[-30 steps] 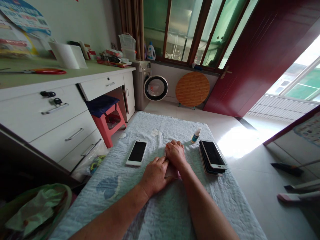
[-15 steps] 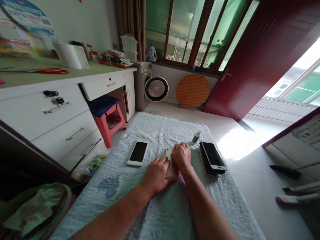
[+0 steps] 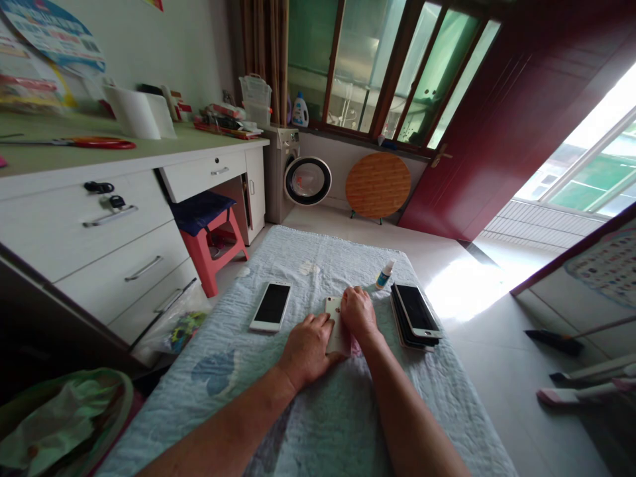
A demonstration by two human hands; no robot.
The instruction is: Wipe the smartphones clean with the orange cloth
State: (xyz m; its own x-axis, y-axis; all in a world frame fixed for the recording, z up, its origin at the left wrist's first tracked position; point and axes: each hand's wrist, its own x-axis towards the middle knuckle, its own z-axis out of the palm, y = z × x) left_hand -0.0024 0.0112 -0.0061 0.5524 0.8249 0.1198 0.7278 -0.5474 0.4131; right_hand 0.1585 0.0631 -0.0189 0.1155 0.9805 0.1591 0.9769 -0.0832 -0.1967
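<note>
A pale phone (image 3: 338,341) lies back up on the quilted cover, its camera corner at the far end. My left hand (image 3: 309,346) grips it along the left side, fingers near the top and thumb at the lower end. Fingers curled, my right hand (image 3: 358,311) presses on the phone's right side. A pink cloth (image 3: 354,346) shows beneath that hand, mostly hidden by it. To the left rests a white phone (image 3: 271,306) with its dark screen up. On the right is a stack of phones (image 3: 417,315), a white-framed one on top. A small spray bottle (image 3: 384,274) stands behind the stack.
The light blue quilted cover (image 3: 218,411) spreads over the surface in front of me. Left of it are a white desk with drawers (image 3: 144,232), a red stool (image 3: 211,252) and a lined bin (image 3: 119,411). A washing machine (image 3: 281,172) stands open at the back.
My right hand has shifted slightly on the phone's back, and a bit more pink cloth shows below it. My left hand keeps its grip. The whole view has turned slightly.
</note>
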